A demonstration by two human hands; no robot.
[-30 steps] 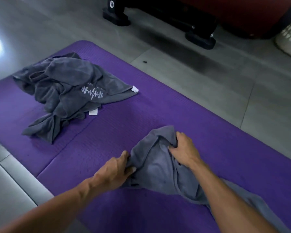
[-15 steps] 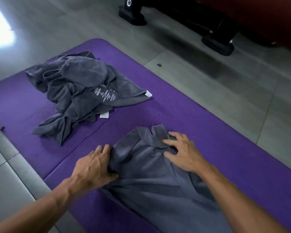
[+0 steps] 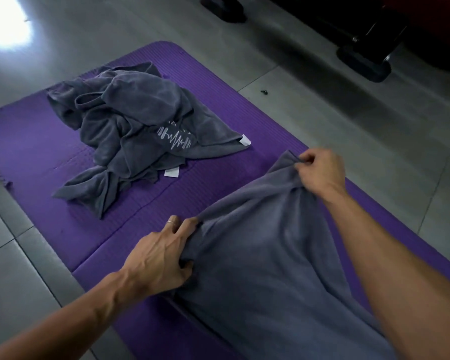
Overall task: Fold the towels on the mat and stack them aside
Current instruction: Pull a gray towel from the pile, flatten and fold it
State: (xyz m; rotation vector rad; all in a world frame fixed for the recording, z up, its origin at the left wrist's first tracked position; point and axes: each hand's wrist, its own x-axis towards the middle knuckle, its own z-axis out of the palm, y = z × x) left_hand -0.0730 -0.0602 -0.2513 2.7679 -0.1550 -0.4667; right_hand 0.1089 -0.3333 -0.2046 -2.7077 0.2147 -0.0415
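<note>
A grey towel [image 3: 265, 255] lies stretched lengthwise on the purple mat [image 3: 50, 157], running from the middle toward the lower right. My left hand [image 3: 164, 255] grips its near-left corner, thumb tucked under the cloth. My right hand [image 3: 320, 172] pinches the far corner, fingers curled round the hem, lifting it slightly. A heap of crumpled grey towels [image 3: 133, 133] with a white waveform print and white labels sits on the mat's far left part.
Grey floor tiles [image 3: 348, 131] surround the mat. Black feet of a stand [image 3: 364, 63] and dark furniture stand at the far right. A bright patch of light lies on the floor at the top left.
Both hands have moved apart along the towel's edge, the right one farther away, and the bunched towel is now pulled out much flatter and wider.
</note>
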